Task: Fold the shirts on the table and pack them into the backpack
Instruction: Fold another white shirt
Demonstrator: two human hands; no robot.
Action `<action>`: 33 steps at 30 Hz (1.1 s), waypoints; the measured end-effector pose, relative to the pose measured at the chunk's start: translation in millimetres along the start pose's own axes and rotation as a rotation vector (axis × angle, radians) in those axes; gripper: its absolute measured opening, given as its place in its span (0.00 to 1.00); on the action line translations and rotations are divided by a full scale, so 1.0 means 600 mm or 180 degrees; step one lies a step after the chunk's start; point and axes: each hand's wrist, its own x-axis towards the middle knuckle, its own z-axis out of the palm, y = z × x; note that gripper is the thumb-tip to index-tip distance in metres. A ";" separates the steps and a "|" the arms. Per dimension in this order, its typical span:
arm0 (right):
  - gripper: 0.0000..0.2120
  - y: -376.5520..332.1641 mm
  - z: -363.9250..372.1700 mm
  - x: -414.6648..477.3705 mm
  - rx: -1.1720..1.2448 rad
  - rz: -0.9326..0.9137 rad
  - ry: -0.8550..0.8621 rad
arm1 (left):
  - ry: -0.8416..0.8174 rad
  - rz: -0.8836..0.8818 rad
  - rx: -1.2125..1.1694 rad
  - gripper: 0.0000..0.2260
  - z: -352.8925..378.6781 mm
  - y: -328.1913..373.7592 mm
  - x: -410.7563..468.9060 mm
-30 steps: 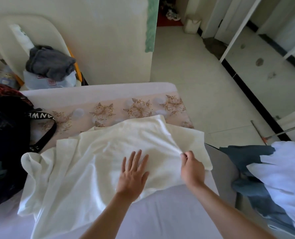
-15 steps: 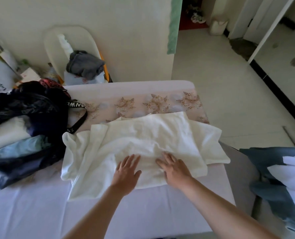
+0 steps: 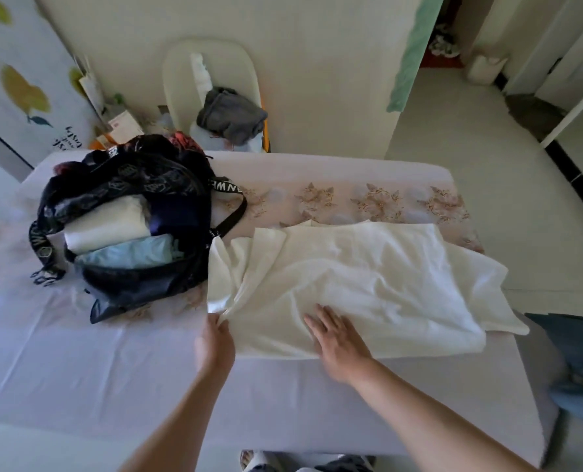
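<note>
So the desk [image 3: 113, 369] has a pale lilac cloth over it, with a floral strip [image 3: 378, 201] along the far edge. A black backpack [image 3: 154, 185] sits toward the far left corner, gaping open. A cream shirt [image 3: 368, 267] lies spread right up against it, reaching the right edge.

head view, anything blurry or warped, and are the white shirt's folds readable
Head view: wide-angle bowing curves the table edges and tilts the doorway; the white shirt is bright but its creases read clearly; left hand pinching its corner and right hand flat on it look sharp; blue clothes at the right edge are smeared.
</note>
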 end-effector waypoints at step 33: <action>0.31 -0.048 -0.055 0.223 -0.0170 0.0715 -0.0344 | -0.0218 0.2088 0.3681 0.29 -0.031 0.095 0.247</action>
